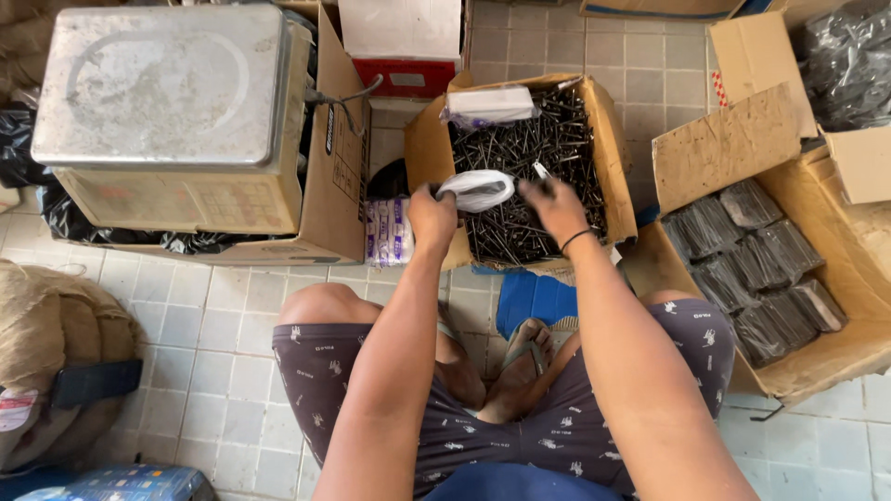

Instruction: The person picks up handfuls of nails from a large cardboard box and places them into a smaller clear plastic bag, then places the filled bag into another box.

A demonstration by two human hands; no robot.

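Note:
I sit cross-legged on a tiled floor in front of an open cardboard box (pixel 611 139) full of dark loose nails (pixel 529 176). My left hand (pixel 432 216) grips the edge of a small clear plastic bag (pixel 478 188), held over the box. My right hand (pixel 555 206), with a black band at the wrist, reaches into the nails beside the bag with the fingers closed on a few nails. A stack of folded plastic bags (pixel 489 105) rests at the far left corner of the box.
A metal-topped weighing scale (pixel 167 111) sits on a carton at the left. A larger cardboard box (pixel 817 343) at the right holds several filled packets of nails (pixel 756 269). A bundle of bags (pixel 388 232) lies by the nail box. A burlap sack (pixel 51 334) lies at left.

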